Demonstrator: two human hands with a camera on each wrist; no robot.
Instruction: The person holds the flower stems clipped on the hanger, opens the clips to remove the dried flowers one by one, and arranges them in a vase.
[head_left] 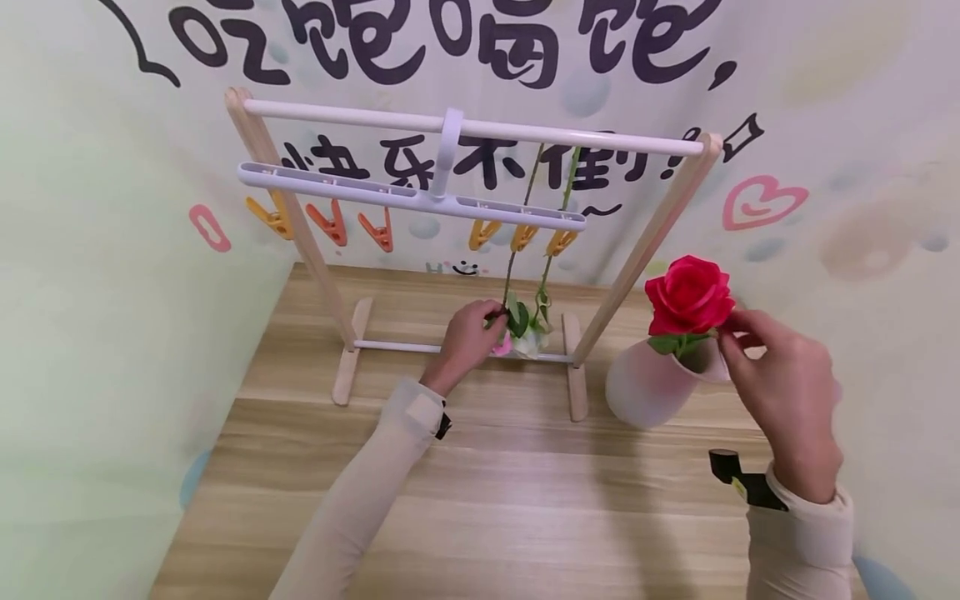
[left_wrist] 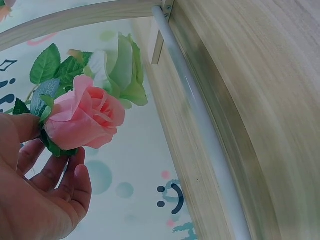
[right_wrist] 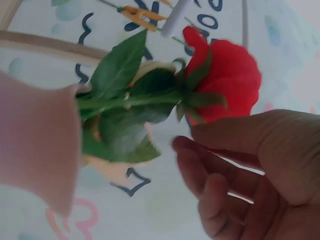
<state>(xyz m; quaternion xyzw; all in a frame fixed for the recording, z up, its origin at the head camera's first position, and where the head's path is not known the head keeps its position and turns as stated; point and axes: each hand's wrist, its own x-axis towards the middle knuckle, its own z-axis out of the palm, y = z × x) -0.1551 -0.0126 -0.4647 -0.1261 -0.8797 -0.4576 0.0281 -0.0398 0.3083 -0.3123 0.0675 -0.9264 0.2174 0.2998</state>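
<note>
My left hand [left_wrist: 45,185] pinches a pink rose [left_wrist: 82,115] just behind its bloom, thumb and fingertips among the leaves. This rose hangs head down, its stem running up to a yellow clip [head_left: 522,239] on the hanger. Close beside it hangs a white-green flower [left_wrist: 120,70]. At the right, a red rose [head_left: 690,296] stands in a pale pink vase [head_left: 648,387], its green stem and leaves showing at the mouth. My right hand [head_left: 783,375] is at the red bloom, thumb tip right at its lower petals, the other fingers loosely bent and clear of the stem.
A lavender hanger [head_left: 337,185] with orange and yellow clips hangs from the white top bar [head_left: 570,136] of a wooden rack [head_left: 652,250]. A white lower bar [head_left: 397,346] joins its feet. The wood-grain table [head_left: 480,500] meets a printed backdrop [head_left: 465,242] behind.
</note>
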